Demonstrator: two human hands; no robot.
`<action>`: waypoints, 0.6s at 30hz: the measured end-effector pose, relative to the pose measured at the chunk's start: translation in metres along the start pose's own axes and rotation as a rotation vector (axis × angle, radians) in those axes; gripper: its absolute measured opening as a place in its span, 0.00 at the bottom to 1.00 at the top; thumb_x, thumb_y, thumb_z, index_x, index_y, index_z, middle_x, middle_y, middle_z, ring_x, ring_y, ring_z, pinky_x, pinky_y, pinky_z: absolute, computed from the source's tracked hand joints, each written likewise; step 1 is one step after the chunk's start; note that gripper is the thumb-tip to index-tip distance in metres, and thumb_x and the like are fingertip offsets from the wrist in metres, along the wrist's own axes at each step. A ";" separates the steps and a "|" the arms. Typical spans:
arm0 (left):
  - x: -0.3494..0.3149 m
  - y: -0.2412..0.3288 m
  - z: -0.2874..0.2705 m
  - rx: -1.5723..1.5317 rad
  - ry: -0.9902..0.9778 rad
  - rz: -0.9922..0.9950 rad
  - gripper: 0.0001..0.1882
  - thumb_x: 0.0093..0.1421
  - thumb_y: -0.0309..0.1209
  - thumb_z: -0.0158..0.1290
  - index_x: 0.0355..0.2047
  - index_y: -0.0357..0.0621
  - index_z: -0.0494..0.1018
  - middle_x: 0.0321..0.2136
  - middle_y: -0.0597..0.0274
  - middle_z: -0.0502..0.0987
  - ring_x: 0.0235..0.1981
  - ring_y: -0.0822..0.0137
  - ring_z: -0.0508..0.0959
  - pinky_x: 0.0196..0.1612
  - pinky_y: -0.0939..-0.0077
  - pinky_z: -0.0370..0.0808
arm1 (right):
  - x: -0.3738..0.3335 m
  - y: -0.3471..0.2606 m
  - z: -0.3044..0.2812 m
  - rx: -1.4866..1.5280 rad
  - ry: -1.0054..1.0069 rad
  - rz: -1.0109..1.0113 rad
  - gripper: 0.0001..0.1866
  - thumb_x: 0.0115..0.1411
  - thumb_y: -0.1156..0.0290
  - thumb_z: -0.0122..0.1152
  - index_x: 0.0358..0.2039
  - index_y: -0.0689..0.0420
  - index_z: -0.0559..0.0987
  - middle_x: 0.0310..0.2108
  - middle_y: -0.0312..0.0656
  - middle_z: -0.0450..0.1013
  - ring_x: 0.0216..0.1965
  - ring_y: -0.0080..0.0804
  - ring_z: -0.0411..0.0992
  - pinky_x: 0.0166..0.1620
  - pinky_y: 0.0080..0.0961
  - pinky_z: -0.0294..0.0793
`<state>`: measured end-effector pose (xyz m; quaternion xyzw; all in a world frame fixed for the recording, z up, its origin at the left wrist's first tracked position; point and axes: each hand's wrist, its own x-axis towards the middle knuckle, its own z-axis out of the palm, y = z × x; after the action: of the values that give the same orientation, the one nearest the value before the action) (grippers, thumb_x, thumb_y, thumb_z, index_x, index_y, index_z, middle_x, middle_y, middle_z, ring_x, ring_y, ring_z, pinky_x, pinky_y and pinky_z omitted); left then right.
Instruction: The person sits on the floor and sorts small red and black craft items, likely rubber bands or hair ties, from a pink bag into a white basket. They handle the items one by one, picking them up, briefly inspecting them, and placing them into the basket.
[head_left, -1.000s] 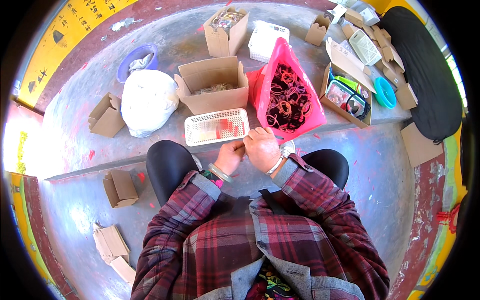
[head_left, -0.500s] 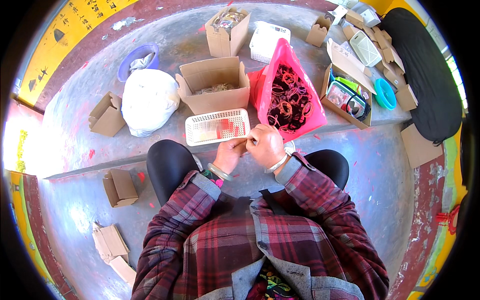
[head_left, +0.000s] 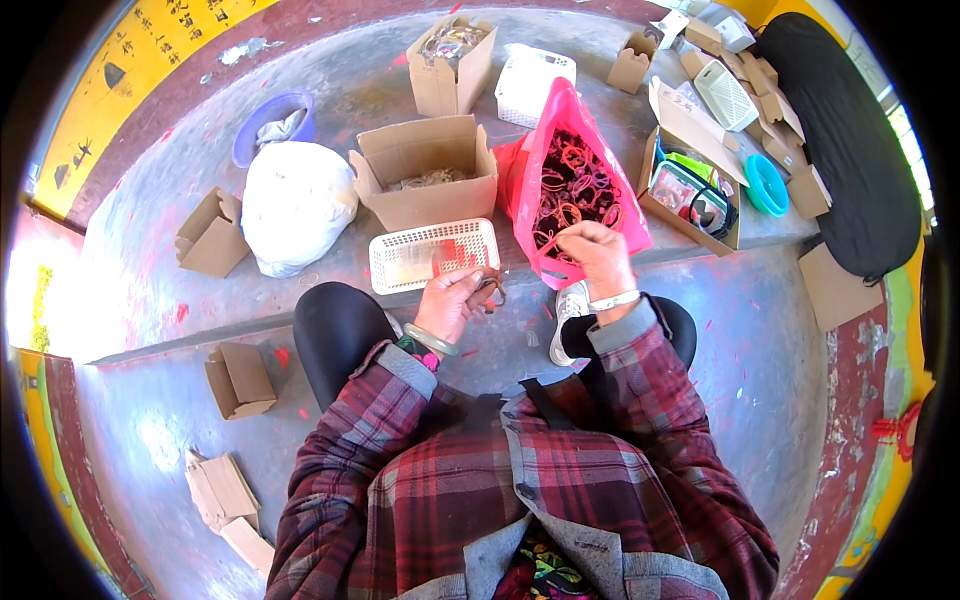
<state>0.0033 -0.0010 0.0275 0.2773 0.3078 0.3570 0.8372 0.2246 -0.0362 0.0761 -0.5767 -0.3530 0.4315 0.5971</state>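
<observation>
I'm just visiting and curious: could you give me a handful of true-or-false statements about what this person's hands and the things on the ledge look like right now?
1. The right hand is at the mouth of the pink bag of rings. True.
2. The left hand holds a blue bowl. False: it holds a small brownish ring-like piece; the blue bowl stands far off on the ledge.
3. A white slotted basket lies just beyond the left hand. True.
4. The open cardboard box behind the basket stands to the right of the pink bag. False: it stands to the bag's left.
5. Both hands are pressed together. False: they are apart.
</observation>
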 end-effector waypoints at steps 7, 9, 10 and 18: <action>-0.005 0.004 0.005 0.016 -0.028 0.034 0.11 0.61 0.25 0.43 0.39 0.31 0.70 0.36 0.53 0.74 0.34 0.68 0.75 0.33 0.74 0.74 | -0.027 -0.045 -0.097 -0.160 0.391 -0.326 0.04 0.49 0.80 0.58 0.28 0.63 0.79 0.25 0.33 0.73 0.26 0.16 0.68 0.31 0.12 0.65; -0.005 0.003 0.004 0.006 -0.042 0.013 0.10 0.61 0.25 0.43 0.39 0.31 0.71 0.36 0.53 0.74 0.35 0.67 0.75 0.34 0.75 0.74 | -0.035 -0.044 -0.135 -0.429 0.525 -0.383 0.05 0.49 0.78 0.59 0.28 0.62 0.79 0.25 0.36 0.74 0.26 0.19 0.69 0.32 0.15 0.66; -0.005 0.002 0.003 0.003 -0.048 0.004 0.10 0.60 0.25 0.43 0.38 0.31 0.71 0.36 0.53 0.74 0.35 0.67 0.75 0.35 0.75 0.74 | -0.039 -0.043 -0.153 -0.606 0.600 -0.368 0.05 0.49 0.76 0.59 0.28 0.61 0.79 0.24 0.37 0.74 0.26 0.21 0.70 0.32 0.17 0.67; 0.000 -0.005 -0.003 0.028 -0.048 0.013 0.10 0.60 0.25 0.44 0.39 0.32 0.70 0.37 0.49 0.74 0.37 0.65 0.75 0.37 0.72 0.75 | -0.070 0.023 -0.265 -1.218 0.663 -0.135 0.10 0.49 0.65 0.54 0.25 0.58 0.79 0.27 0.46 0.73 0.31 0.42 0.71 0.37 0.32 0.69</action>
<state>0.0034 -0.0033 0.0221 0.2993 0.2909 0.3512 0.8381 0.4393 -0.2032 0.0362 -0.8870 -0.3664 -0.0803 0.2692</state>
